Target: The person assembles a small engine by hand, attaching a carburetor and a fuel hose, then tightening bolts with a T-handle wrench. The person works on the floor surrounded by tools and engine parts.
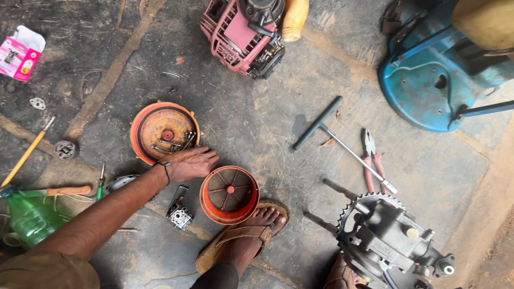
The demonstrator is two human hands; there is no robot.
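Orange dish (155, 126) of small metal parts on the stone floor (251, 118), left hand (188, 163) at its rim.
Fingers lie flat and loose over the lower right edge, gripping nothing; an orange cup-shaped cover (229, 195) sits just beside the hand, near a sandalled foot (251, 230).

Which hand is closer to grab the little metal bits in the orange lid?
The left hand, probably. It rests at the edge of the orange lid, fingers right beside the metal bits. The right hand is out of view, so its place cannot be judged.
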